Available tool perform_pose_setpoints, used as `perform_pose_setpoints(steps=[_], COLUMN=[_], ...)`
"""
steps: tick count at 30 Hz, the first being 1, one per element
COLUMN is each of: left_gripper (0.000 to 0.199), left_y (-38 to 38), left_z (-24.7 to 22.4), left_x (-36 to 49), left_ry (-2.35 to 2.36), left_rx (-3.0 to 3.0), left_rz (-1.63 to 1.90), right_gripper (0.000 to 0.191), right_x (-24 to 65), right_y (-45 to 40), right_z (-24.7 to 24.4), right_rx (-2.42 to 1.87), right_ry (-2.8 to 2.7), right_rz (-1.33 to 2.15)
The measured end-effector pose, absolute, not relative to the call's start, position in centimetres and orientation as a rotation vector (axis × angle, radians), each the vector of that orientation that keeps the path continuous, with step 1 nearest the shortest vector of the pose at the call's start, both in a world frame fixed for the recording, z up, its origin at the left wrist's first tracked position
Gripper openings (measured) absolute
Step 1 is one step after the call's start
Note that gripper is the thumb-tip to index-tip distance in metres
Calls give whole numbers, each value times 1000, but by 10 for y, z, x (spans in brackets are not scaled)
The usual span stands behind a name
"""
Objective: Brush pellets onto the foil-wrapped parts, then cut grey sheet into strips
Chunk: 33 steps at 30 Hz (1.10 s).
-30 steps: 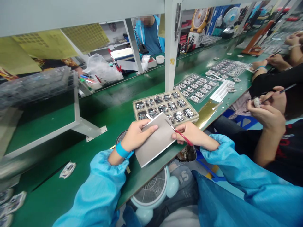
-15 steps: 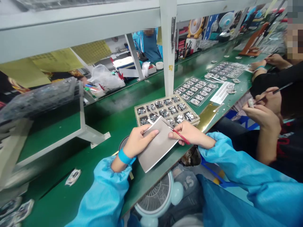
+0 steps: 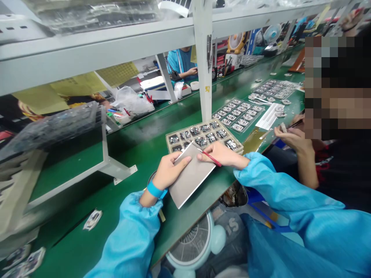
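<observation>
My left hand (image 3: 167,170), with a blue band at the wrist, grips a grey-brown sheet (image 3: 189,175) with white edges, its thumb flat on the face. The sheet is tilted above the bench's front edge. At the sheet's upper right edge, my right hand (image 3: 217,154) is closed around a slim red-handled tool (image 3: 213,159). That tool's thin metal tip meets the edge, but its exact kind is unclear. Just behind both hands lies a cream compartment tray (image 3: 167,139) with small metallic parts on dark backing, partly covered by the sheet and my right hand.
Beyond the tray are a clear tray of white-framed parts (image 3: 238,115) and a white label sheet (image 3: 267,117). A shelf post (image 3: 204,88) rises behind. At left stand a metal rack (image 3: 104,152) and a loose part (image 3: 92,220). A co-worker's hand (image 3: 295,139) is at right.
My right hand and the red-handled tool have shifted slightly left along the sheet's edge. The view has moved a little, and the co-worker at right leans further into it.
</observation>
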<state>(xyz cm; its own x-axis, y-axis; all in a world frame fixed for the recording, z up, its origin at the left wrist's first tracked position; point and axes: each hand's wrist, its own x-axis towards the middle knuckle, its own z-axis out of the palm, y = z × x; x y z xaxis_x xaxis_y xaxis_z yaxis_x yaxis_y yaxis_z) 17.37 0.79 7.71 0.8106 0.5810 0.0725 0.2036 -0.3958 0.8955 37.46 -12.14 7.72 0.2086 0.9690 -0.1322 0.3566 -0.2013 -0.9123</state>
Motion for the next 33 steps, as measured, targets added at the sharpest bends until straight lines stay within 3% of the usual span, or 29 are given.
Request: perform_pose_setpoints(steps=[10,19,33], left_gripper=[45,36,33], left_y=[22,13,7], left_z=[76,84,87], left_x=[172,168,170], left_ry=[649,611,570], left_rx=[1930,2078,2260], left_rz=[550,684,719], right_gripper=[60,55,57], right_x=[386,364,358], right_y=[-130,-198,-195], right_z=[89,63,51], right_rx=[-1704,-1683,-1671], right_ry=[-1268,-1167,-1146], right_rz=[1067,1147,1123])
